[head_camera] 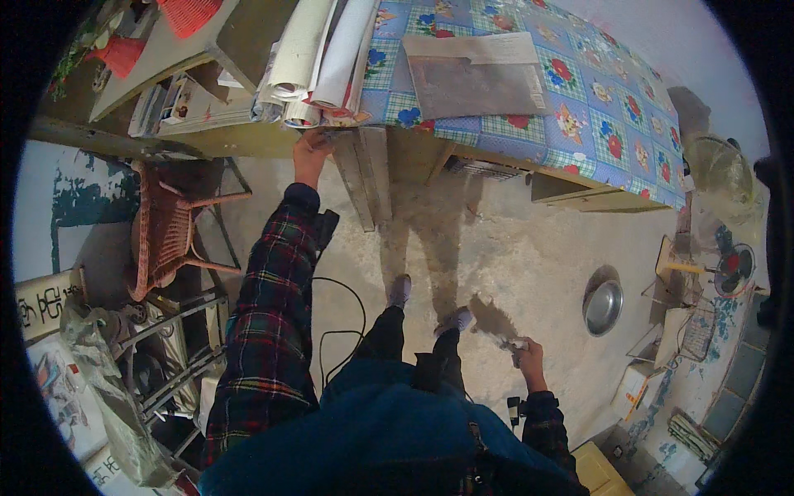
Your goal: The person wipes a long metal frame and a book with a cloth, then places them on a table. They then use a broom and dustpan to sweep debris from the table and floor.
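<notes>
My left hand [310, 155] reaches to the front edge of the table, just below several rolled paper sheets [335, 68]. Its fingers are partly hidden under the edge, so what they touch or grip is unclear. Beside it, wooden panels [366, 180] stand below the tabletop. Low on my right, my right hand [529, 361] is closed around a small whitish, crumpled cloth-like thing [513, 344], too blurred to name surely. A dark, ragged patch lies beyond it, perhaps a shadow. On the patterned tablecloth [595, 118] rests a flat grey-brown sheet of cardboard [477, 80].
A wicker chair [170, 229] and a metal rack [180, 353] stand on the left. To the right are a metal basin [603, 308] on the floor and an electric fan [734, 268]. A black cable [356, 297] runs near my feet. Red objects [124, 56] sit at upper left.
</notes>
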{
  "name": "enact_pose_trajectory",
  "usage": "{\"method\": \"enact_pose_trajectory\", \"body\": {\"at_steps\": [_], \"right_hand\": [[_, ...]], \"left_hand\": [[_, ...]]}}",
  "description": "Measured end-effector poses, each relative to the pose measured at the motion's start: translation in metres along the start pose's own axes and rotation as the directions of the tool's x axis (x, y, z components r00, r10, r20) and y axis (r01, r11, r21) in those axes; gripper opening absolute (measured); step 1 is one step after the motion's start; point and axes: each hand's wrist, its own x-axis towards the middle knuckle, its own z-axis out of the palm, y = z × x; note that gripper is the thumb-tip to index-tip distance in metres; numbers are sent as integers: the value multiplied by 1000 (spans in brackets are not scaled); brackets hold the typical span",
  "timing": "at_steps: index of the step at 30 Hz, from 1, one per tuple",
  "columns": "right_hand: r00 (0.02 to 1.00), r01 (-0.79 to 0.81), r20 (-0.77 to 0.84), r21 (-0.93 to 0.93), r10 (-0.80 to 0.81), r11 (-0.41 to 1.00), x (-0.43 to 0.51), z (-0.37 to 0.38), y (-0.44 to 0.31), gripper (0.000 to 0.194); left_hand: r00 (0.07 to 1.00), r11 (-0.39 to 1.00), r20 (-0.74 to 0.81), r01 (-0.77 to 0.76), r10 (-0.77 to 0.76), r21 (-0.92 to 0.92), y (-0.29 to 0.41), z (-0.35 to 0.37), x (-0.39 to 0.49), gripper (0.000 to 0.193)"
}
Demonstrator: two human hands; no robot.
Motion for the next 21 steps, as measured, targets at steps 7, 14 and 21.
{"method": "enact_pose_trajectory", "body": {"at_steps": [7,14,21], "right_hand": [[998,49,-24,-62,-51,997,-7,8,-18,28],[973,161,-143,-151,-182,975,-16,12,-20,21],[975,72,-211,-20,-75,997,-37,17,-16,12]], "left_hand": [[1000,994,-2,-26,27,106,-24,2,6,37],[996,933,-16,-78,89,351,61,63,-55,17],[1000,919,17,-3,-4,395,108,184,49,38]]}}
